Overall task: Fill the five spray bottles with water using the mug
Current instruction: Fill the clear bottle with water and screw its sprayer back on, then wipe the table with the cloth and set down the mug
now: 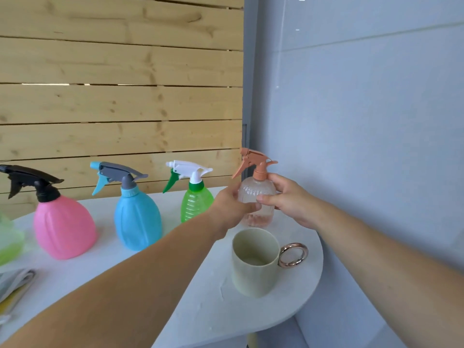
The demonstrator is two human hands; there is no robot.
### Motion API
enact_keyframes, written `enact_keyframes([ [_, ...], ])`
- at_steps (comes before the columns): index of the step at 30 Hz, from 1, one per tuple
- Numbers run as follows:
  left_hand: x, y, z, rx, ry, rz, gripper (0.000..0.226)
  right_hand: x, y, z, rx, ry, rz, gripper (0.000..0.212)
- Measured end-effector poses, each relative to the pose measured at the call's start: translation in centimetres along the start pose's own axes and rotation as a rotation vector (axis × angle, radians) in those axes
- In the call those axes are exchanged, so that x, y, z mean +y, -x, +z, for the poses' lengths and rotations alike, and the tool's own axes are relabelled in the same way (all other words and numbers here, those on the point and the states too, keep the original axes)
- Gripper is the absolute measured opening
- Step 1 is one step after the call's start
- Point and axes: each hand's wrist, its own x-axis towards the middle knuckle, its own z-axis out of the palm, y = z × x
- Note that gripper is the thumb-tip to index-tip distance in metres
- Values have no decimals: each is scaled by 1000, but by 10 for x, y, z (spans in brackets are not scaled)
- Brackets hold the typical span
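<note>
A clear spray bottle with a peach-coloured trigger head [254,194] stands upright at the right end of a row on the white table [211,297]. My left hand [232,209] grips its left side and my right hand [283,199] holds its right side, fingers near the neck. To its left stand a green bottle with a white head [193,202], a blue bottle with a grey head [136,217] and a pink bottle with a black head [62,224]. A pale green mug with a copper ring handle [256,262] sits in front of the clear bottle, upright.
A light green object [10,239] shows at the far left edge, partly cut off. Folded paper or cloth [15,285] lies at the lower left. A wooden slat wall [120,96] runs behind the table, and a grey wall [364,121] stands close on the right.
</note>
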Motion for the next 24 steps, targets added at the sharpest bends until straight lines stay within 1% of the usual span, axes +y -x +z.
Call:
enact_keyframes([
  [5,-12,-2,-1,-41,98,-72,41,15,-8,3,-29,27,11,55],
  [9,-17,-5,5,-44,174,-70,48,19,-11,0,-39,45,-2,56],
  [11,-19,-5,7,-32,191,-63,48,22,-12,-1,-39,41,-5,57],
  [15,-20,-1,9,-6,171,-49,37,25,-11,1,-36,23,-9,62],
  [17,-17,1,10,-10,139,-70,32,26,-11,2,-33,16,-4,66],
  [20,-6,11,10,-11,101,-124,18,26,-10,0,-31,32,-1,63],
  [21,-2,15,10,-2,82,-151,23,24,-9,-1,-32,42,-3,62],
  [23,0,18,5,28,37,-238,60,19,-4,-2,-16,48,-9,62],
  [24,1,22,2,47,38,-278,65,15,1,-2,3,50,-7,64],
])
